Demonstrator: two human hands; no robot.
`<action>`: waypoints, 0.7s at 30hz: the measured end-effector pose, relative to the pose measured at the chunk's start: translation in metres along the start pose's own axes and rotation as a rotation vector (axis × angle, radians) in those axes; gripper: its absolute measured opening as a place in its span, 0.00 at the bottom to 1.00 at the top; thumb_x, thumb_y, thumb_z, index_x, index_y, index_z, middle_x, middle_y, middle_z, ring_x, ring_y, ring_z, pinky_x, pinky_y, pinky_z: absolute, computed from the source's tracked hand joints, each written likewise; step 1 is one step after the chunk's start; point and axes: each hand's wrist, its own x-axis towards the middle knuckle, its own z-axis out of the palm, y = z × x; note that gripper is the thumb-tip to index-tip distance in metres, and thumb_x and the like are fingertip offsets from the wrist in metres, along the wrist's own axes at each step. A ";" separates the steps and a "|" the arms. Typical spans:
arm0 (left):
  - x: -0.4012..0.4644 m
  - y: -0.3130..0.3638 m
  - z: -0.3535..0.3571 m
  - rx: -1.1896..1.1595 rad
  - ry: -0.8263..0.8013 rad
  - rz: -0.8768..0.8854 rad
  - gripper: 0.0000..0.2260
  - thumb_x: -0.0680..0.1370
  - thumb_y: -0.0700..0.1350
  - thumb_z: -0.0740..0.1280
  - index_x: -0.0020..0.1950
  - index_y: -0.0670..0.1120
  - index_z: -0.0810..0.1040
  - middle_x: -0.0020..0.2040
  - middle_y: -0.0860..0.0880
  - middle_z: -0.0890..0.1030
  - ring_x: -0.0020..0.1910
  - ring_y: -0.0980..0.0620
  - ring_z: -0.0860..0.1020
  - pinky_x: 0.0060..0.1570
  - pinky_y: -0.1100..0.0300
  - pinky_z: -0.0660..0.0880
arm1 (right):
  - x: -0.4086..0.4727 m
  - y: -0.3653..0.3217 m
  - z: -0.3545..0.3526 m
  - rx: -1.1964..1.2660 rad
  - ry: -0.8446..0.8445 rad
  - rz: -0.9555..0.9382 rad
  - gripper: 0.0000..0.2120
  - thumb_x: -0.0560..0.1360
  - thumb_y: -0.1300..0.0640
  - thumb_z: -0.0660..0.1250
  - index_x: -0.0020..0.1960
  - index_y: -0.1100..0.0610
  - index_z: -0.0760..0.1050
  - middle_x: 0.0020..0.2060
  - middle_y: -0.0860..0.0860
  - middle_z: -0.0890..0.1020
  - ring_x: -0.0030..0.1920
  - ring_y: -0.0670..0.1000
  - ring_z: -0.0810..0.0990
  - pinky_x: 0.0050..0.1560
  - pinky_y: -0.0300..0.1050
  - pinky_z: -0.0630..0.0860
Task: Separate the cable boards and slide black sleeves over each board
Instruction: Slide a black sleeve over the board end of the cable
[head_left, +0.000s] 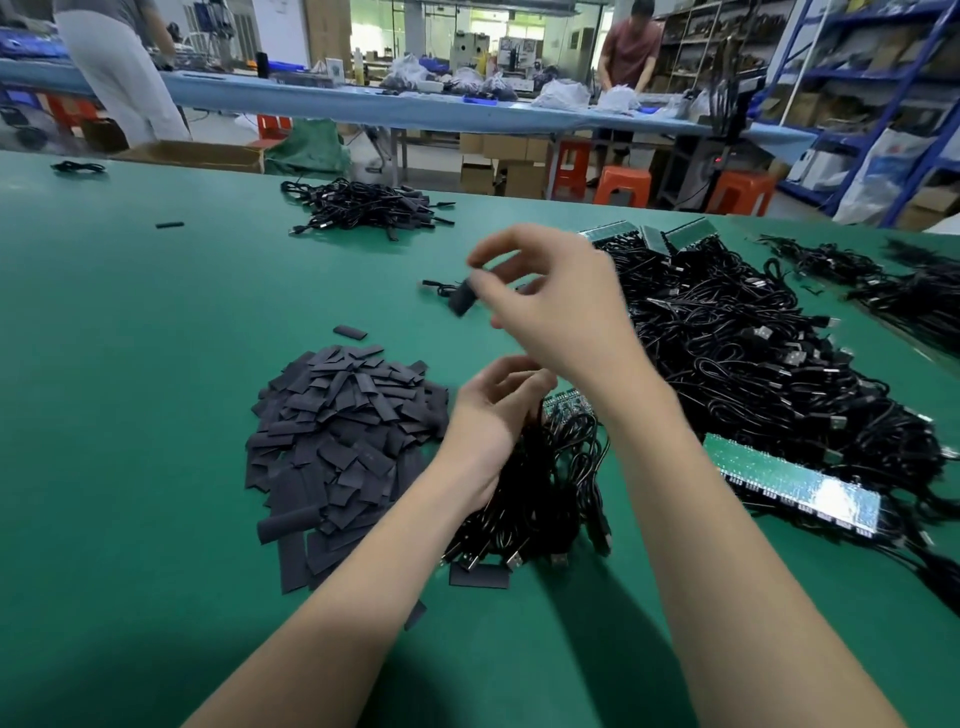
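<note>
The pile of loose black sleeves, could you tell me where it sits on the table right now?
In the head view the pile of black sleeves lies left of centre on the green table, just left of the left hand.

Orange stools (622, 185), blue shelving (883, 78), daylit windows (384, 23)

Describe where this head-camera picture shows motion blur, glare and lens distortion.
Head view: the raised right hand and the black sleeve it pinches are motion-blurred; glare whitens part of the green board strip; the wide lens bows the far blue table; the sleeve pile stays sharp.
</note>
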 end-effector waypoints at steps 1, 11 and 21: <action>-0.001 0.000 -0.001 0.013 -0.024 0.006 0.05 0.79 0.39 0.71 0.49 0.48 0.82 0.46 0.45 0.82 0.45 0.49 0.75 0.45 0.61 0.74 | -0.003 0.007 -0.011 0.096 0.039 0.032 0.04 0.75 0.54 0.71 0.46 0.45 0.82 0.37 0.43 0.86 0.34 0.47 0.84 0.41 0.47 0.82; -0.003 0.003 -0.001 0.077 -0.029 0.039 0.06 0.78 0.39 0.72 0.49 0.50 0.82 0.47 0.51 0.84 0.47 0.56 0.79 0.50 0.62 0.75 | -0.028 0.077 -0.043 0.690 0.210 0.446 0.05 0.79 0.62 0.69 0.52 0.56 0.82 0.46 0.56 0.86 0.40 0.50 0.87 0.38 0.38 0.81; -0.003 0.002 -0.003 0.019 -0.085 0.038 0.05 0.78 0.37 0.70 0.50 0.46 0.82 0.43 0.50 0.82 0.31 0.56 0.72 0.37 0.66 0.73 | -0.029 0.079 -0.031 0.699 0.091 0.394 0.05 0.78 0.63 0.70 0.53 0.59 0.82 0.35 0.48 0.85 0.37 0.48 0.84 0.37 0.37 0.79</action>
